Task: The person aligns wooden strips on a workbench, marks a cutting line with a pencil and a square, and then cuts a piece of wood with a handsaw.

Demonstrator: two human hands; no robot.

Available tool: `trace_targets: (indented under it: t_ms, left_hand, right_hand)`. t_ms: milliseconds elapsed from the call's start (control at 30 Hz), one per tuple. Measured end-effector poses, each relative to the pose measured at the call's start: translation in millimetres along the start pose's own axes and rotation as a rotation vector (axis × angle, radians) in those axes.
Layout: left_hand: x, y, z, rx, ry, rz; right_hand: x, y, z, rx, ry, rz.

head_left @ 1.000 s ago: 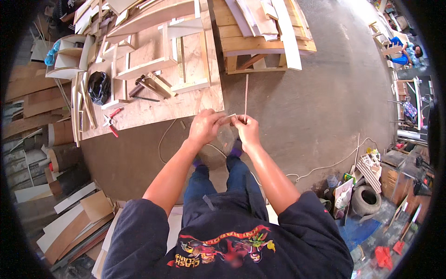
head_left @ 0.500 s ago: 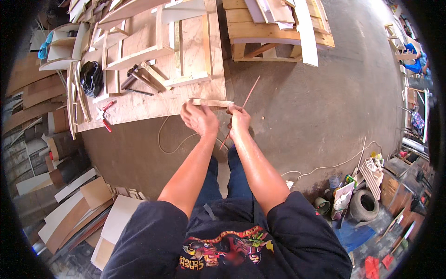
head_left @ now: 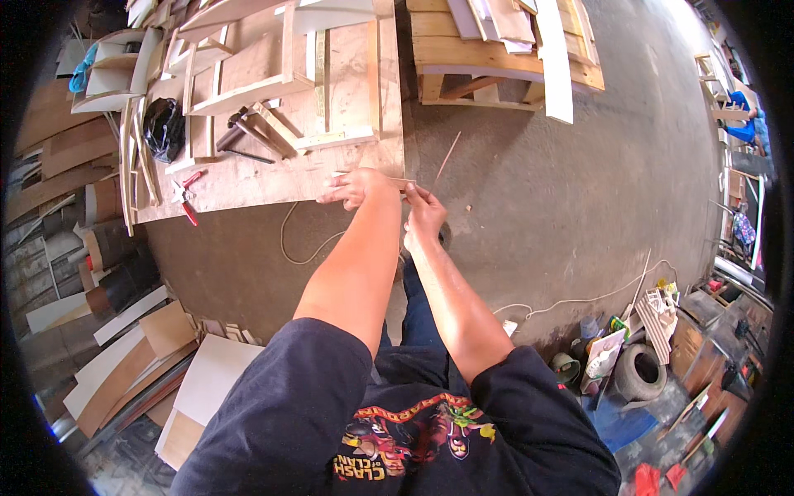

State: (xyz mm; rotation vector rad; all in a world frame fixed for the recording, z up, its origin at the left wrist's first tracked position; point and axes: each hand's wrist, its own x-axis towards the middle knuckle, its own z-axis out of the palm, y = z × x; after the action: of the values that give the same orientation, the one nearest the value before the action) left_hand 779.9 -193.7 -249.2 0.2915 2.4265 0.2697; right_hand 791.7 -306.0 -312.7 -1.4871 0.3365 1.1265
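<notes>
A thin wooden strip spans the space between my hands at the table's front edge, mostly covered by my left hand. My left hand is bent over it, back of the hand up and fingers pointing left; the grip is partly hidden. My right hand is closed on the strip's right end, thumb on top. A slim reddish stick slants up and away from the same hand, over the floor. Left of my hands, red-handled pliers lie on the plywood tabletop.
Beyond my hands, a wooden frame rests on the tabletop beside a hammer and a black plastic bag. A stand of boards is further right. A pale cable crosses the floor. Board offcuts are piled at left.
My left hand has turned over the strip, its wrist rising and its forearm swinging right, so it hides most of the strip. My right hand stays nearly in place with the stick.
</notes>
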Motion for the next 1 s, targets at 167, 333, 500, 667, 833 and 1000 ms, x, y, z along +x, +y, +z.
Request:
trace_targets:
  t_ms: [167,333,500,667,833,1000]
  left_hand:
    - [28.7,-6.0,14.2,0.11,0.082,-0.187]
    - [30.4,-2.3,7.8,0.643,-0.092,0.049]
    - [6.2,15.8,5.5,0.782,-0.089,-0.004]
    - [16.8,24.5,20.5,1.549,-0.3,-0.125]
    - [17.7,20.6,19.5,1.42,-0.204,-0.05]
    - [3.1,18.8,2.2,0.966,-0.134,-0.058]
  right_hand:
    - [-5.4,-0.2,8.8,0.047,-0.025,0.031]
    - [-4.5,-1.6,7.6,0.018,-0.046,0.032]
    - [-8.1,-9.3,-1.5,-0.101,-0.101,0.005]
    - [-15.1,-12.6,-44.2,-0.423,-0.158,-0.205]
    - [-40.0,-46.1,-38.5,-0.534,-0.172,-0.175]
    - [-0.4,-24.6,-10.4,-0.606,-0.092,-0.347]
